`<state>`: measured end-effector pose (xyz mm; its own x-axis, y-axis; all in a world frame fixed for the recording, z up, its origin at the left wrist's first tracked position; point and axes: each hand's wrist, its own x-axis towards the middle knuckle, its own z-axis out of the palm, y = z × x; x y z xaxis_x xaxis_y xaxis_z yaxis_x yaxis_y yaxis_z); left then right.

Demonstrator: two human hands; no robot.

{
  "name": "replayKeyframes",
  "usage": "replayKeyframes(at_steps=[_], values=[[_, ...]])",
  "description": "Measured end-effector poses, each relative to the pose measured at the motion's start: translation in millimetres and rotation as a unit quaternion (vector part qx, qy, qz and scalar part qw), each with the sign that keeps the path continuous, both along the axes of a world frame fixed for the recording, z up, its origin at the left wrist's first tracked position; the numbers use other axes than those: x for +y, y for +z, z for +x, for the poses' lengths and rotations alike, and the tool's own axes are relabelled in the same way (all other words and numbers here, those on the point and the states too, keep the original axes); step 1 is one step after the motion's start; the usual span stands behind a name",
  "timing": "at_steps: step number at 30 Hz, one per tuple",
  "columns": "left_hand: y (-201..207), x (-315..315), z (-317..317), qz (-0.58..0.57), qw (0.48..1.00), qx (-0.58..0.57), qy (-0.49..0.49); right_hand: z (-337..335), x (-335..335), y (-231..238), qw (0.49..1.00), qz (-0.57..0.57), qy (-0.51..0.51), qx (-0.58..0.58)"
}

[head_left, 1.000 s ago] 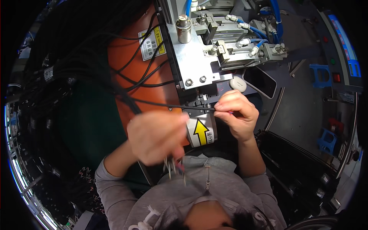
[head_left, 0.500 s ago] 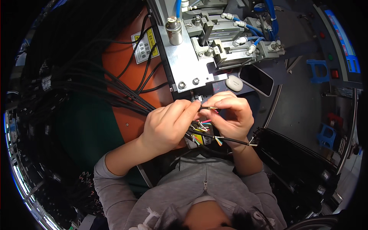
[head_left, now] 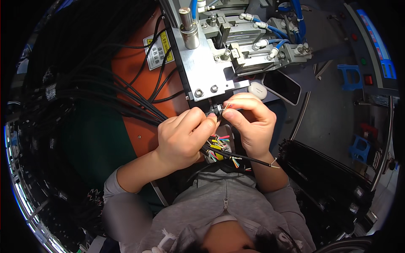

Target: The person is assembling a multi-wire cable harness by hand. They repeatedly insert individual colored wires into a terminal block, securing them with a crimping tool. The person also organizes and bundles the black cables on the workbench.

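Cables [head_left: 152, 111] grasped in left hand [head_left: 182, 134]; right hand [head_left: 254, 123] pinching thin wires [head_left: 227, 106] near metal plate [head_left: 206, 71].

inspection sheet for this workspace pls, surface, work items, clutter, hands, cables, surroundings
surface: orange panel with a white-and-yellow label, beside a metal fixture
work items: black cables, several ends showing bared coloured wires
clutter: rounded white case next to a phone
hands: left hand grips the cables; right hand has thumb and forefinger at thin wires, firm pinch unclear
cables: more black leads cross the panel; blue tubes serve the fixture
surroundings: blue stools and a lit screen, right
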<state>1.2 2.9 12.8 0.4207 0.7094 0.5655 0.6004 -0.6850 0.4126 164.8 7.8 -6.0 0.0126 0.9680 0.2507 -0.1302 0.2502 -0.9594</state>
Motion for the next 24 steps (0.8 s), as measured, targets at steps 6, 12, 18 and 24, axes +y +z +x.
replayKeyframes(at_steps=[6,12,18,24], values=[[2.5,-4.5,-3.6,0.009,0.997,0.071,0.014,2.6,1.2,2.5,0.947,0.194,-0.105,-0.235],[-7.3,1.3,-9.2,0.014,0.999,0.032,-0.012,21.5,3.5,11.0,0.978,-0.002,0.063,-0.197],[-4.2,-5.4,-5.9,0.05,0.993,0.106,-0.012,30.0,1.2,-6.1,0.988,-0.074,0.088,-0.1],[-5.7,-5.4,-1.7,0.04,0.985,0.168,0.01,19.1,6.2,-15.6,0.952,0.061,-0.004,-0.3]])
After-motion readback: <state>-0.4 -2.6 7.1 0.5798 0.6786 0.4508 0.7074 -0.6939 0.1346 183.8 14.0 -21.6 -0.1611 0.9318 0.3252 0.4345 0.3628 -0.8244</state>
